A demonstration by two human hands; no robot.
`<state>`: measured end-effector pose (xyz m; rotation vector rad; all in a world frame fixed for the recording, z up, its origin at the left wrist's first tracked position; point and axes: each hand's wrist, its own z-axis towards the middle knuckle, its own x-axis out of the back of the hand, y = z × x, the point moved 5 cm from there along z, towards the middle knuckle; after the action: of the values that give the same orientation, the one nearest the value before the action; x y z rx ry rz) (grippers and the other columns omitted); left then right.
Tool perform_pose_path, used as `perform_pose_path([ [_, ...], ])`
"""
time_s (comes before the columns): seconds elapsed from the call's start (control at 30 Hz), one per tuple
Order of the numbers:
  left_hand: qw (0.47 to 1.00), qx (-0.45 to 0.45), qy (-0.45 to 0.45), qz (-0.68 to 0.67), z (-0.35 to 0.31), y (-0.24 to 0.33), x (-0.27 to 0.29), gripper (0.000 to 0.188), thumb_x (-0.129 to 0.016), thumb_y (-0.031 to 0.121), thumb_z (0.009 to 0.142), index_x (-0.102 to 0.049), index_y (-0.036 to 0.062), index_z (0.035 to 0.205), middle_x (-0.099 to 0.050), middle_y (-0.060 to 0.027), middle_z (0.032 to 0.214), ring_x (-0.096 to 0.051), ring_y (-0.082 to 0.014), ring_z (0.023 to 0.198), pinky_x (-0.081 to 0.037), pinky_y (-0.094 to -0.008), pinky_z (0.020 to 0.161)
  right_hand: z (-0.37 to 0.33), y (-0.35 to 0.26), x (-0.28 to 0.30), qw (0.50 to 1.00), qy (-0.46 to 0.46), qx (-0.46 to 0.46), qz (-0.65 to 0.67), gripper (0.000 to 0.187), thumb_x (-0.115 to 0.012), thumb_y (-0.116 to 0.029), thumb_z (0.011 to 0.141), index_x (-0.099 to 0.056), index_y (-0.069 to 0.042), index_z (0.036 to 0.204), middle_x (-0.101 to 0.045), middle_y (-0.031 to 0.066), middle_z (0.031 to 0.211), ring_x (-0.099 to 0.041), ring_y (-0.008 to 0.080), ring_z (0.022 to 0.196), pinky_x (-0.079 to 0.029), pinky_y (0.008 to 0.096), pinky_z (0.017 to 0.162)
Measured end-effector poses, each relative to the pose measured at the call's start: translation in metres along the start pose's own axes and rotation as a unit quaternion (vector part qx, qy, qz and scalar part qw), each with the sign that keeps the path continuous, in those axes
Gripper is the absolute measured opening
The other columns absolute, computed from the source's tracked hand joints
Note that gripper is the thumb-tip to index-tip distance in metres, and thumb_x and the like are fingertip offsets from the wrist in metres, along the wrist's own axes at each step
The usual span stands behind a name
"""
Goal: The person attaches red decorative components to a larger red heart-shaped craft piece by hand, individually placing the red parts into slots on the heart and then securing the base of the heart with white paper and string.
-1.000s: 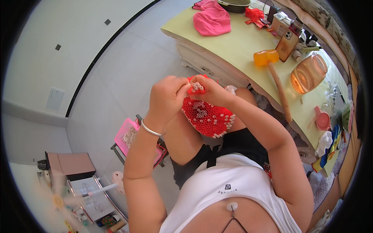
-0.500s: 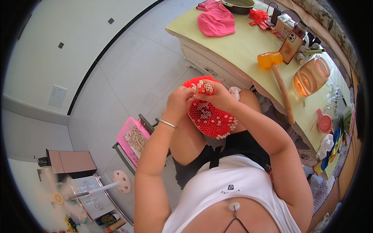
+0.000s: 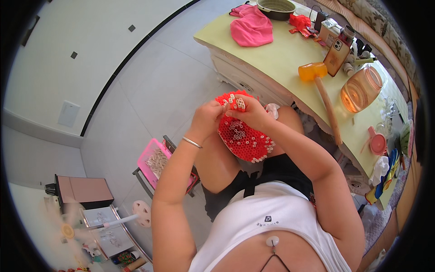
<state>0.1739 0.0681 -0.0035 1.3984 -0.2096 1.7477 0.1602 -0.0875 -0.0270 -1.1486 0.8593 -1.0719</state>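
A red piece made of many short tubes set side by side (image 3: 244, 139), like a honeycomb, rests on my thighs, its upper end folded up. White tube ends stick out of some of its holes, in clusters and along its edge. My right hand (image 3: 254, 116) grips the folded upper part, thumb on the near side. Close against it, my left hand (image 3: 207, 119) is closed, its thumb and fingertips pinched at the red piece's left edge. Whatever sits in that pinch is too small to make out. A silver bangle is on my left wrist.
Left of my knee, a pink basket (image 3: 153, 164) of white tubes stands on a dark-framed stool. On the yellow-topped table at the right are an orange mallet (image 3: 312, 71), a jar of liquid (image 3: 361, 90), a phone (image 3: 337, 57), pink cloth (image 3: 251, 26) and a colander (image 3: 276, 6). A fan (image 3: 68, 230) is lower left.
The view has shifted slightly. My hands keep nearly the same hold on the red piece, with only small finger movement at its upper left edge.
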Motion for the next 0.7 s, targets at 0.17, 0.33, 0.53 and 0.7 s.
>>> perform_pose_path([
  [0.17,0.997,0.037,0.004,-0.071,-0.007,-0.004,-0.014,0.023,-0.066,0.002,0.082,-0.068,0.0096,0.104,-0.066,-0.0106,0.091,-0.064,-0.0317,0.081,-0.053,-0.0401,0.069,0.0,0.0,-0.005,1.0,0.001,0.021,0.009,0.016,-0.072,-0.009,0.088,-0.061,-0.002,0.097,-0.064,0.0025,0.089,-0.058,0.0117,0.084,-0.048,0.0292,0.077],
  [0.33,0.998,0.035,-0.023,-0.048,-0.004,0.001,-0.024,0.026,-0.069,0.005,0.082,-0.065,0.0083,0.108,-0.068,-0.009,0.096,-0.064,-0.0293,0.08,-0.054,-0.0357,0.07,-0.004,-0.001,0.001,0.997,-0.021,-0.027,0.07,0.015,-0.071,-0.006,0.088,-0.061,-0.001,0.098,-0.065,0.0036,0.092,-0.06,0.0123,0.087,-0.049,0.0288,0.08],
  [0.53,0.998,-0.031,0.063,0.002,0.001,0.008,0.015,0.013,-0.072,0.008,0.082,-0.069,0.0061,0.095,-0.067,-0.0084,0.085,-0.063,-0.0275,0.073,-0.051,-0.0351,0.064,-0.002,0.001,0.002,0.999,0.023,0.045,0.01,0.023,-0.071,-0.005,0.086,-0.061,-0.001,0.106,-0.066,0.0058,0.098,-0.06,0.0134,0.092,-0.049,0.0297,0.082],
  [0.7,0.999,-0.012,0.041,-0.017,0.021,0.044,0.087,0.009,-0.073,0.009,0.081,-0.072,0.0069,0.089,-0.065,-0.009,0.079,-0.061,-0.0262,0.069,-0.049,-0.0349,0.062,0.006,-0.01,-0.004,0.998,0.024,0.043,-0.042,0.028,-0.072,-0.006,0.085,-0.06,-0.002,0.111,-0.064,0.0064,0.099,-0.059,0.0141,0.092,-0.048,0.0299,0.083],
])
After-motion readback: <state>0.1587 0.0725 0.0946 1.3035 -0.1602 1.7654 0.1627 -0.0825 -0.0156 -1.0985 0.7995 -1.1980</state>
